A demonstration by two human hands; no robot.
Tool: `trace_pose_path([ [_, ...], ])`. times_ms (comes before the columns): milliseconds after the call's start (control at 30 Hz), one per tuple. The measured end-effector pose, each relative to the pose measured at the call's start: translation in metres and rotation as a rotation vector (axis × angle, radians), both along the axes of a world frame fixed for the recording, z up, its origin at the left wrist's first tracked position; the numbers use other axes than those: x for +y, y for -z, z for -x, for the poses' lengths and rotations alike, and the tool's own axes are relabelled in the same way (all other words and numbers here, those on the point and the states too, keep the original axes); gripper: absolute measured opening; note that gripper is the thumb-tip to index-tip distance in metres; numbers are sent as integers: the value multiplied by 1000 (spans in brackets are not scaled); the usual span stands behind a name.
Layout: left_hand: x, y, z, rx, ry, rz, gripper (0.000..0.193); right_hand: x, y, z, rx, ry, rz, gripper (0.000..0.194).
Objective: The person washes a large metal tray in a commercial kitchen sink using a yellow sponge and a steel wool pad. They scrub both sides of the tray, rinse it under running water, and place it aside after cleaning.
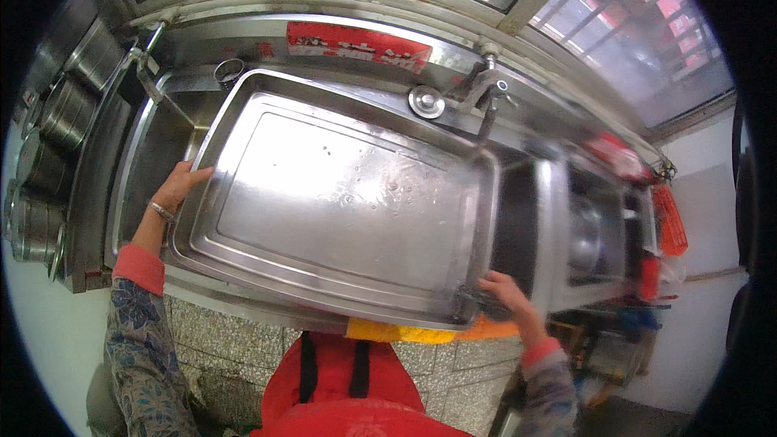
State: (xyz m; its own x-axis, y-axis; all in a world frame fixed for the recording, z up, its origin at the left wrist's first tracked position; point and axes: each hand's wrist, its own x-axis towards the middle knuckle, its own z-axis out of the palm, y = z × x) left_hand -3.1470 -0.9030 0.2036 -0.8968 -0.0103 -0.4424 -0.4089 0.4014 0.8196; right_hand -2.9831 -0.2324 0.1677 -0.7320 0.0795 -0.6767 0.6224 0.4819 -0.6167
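Observation:
A large rectangular stainless steel tray (340, 200) lies tilted over the sink basins, its inside wet and dotted with drops and a few dark specks. My left hand (182, 185) grips the tray's left rim, thumb over the edge. At the tray's lower right corner is my right hand (501, 291), holding a dark, blurred thing that looks like a scouring pad (482, 302) against the corner. The right faucet (488, 94) hangs over the tray's right end, and a round metal sink strainer (427, 102) rests behind the tray.
Another faucet (145, 70) reaches over the left basin (167, 133). Steel pots (67, 112) stand on a rack at far left. A metal cup (229, 71) sits behind the tray. Yellow and orange cloths (400, 331) hang at the front edge. To the right, another basin (592, 237) holds a metal bowl.

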Motion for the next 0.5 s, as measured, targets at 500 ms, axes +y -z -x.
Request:
trace_pose_path([
  [500,-27,8,24,48,71,209,43,-36,-6,-37,-45,13,181,29],
])
